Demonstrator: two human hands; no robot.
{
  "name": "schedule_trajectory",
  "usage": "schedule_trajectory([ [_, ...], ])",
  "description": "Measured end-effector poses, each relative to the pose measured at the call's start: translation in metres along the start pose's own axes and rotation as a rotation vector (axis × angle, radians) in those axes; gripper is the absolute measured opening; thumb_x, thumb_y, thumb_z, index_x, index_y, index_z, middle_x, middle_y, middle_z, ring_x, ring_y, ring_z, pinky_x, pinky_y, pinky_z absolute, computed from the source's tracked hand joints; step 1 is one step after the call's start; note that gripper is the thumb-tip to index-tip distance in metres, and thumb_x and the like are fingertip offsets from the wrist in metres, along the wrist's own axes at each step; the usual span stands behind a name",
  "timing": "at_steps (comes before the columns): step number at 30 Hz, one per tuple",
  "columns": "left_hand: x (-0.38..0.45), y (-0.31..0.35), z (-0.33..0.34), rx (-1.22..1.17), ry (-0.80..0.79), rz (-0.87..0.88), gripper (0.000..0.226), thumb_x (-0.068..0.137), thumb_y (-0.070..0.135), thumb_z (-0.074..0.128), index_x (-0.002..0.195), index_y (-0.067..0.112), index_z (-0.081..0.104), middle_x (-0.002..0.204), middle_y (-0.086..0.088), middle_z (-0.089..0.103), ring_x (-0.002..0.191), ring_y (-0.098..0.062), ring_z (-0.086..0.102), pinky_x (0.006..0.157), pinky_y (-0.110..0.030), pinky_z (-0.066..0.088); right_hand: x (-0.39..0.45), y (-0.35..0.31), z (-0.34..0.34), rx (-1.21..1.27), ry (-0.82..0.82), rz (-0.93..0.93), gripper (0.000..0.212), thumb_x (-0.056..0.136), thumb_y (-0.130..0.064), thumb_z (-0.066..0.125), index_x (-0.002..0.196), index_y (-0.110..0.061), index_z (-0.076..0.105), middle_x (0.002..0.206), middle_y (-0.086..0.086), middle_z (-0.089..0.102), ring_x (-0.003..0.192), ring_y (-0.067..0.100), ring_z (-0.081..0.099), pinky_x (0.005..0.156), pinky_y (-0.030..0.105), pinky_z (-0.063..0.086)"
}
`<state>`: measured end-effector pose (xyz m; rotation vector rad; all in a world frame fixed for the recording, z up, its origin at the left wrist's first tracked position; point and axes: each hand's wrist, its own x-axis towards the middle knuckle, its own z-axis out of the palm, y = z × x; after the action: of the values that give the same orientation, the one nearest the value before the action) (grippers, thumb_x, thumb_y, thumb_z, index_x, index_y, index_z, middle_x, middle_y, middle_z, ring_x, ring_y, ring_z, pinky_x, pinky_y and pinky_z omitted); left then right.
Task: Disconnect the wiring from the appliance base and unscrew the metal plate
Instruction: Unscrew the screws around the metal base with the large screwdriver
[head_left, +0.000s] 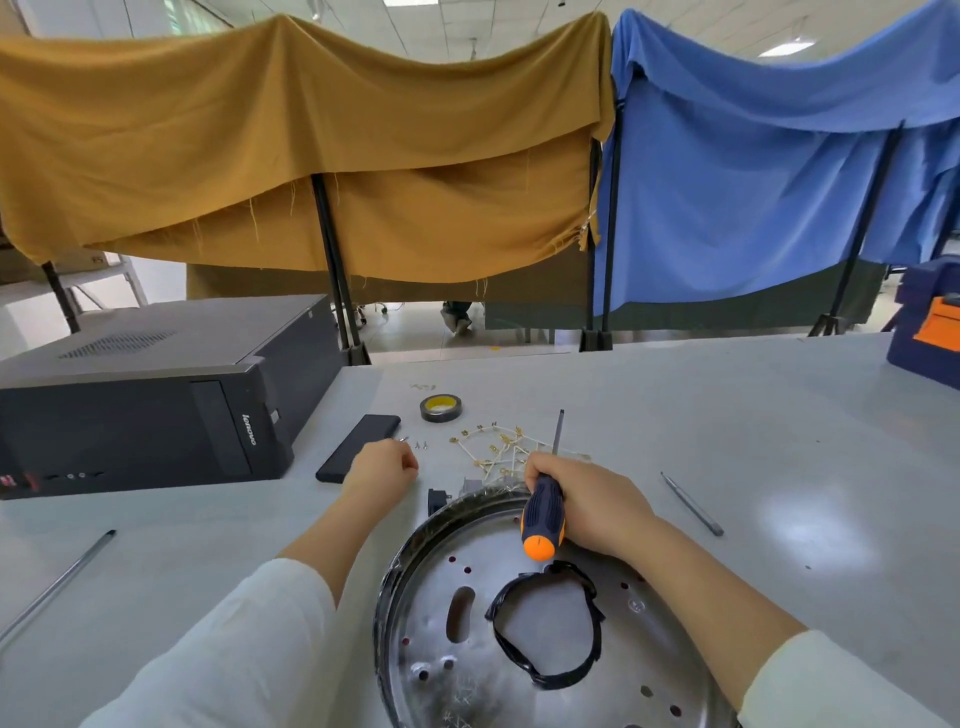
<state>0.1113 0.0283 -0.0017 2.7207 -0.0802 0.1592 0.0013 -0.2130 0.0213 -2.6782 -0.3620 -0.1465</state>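
Note:
The round metal appliance base (467, 670) lies on the grey table in front of me, its plate showing several holes and a black taped ring (545, 623). My right hand (592, 506) grips a blue-and-orange screwdriver (543, 519) above the base's far rim, its shaft pointing away over a tangle of pale wires with brass terminals (498, 449). My left hand (382, 465) rests curled on the table to the left of the wires, close to three small loose screws (415, 443); whether it holds anything is hidden.
A black computer case (145, 395) lies at the left. A dark phone (358, 447) and a roll of tape (440, 408) sit beyond my left hand. Loose metal shafts lie at the left (57, 587) and right (691, 504). Draped cloth screens stand behind the table.

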Motion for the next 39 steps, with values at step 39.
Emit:
schedule_trajectory([
  [39,-0.117,0.057,-0.034,-0.299,-0.284,0.048,0.061,0.086,-0.004,0.035,0.14,0.025,0.034,0.126,-0.011,0.053,0.096,-0.024,0.054,0.07,-0.027,0.045,-0.025,0.015,-0.05,0.265,0.061,0.094,0.019,0.085,0.006,0.057,0.087,-0.011,0.049,0.089,0.014,0.058,0.079,0.02,0.046,0.07,0.032,0.035],
])
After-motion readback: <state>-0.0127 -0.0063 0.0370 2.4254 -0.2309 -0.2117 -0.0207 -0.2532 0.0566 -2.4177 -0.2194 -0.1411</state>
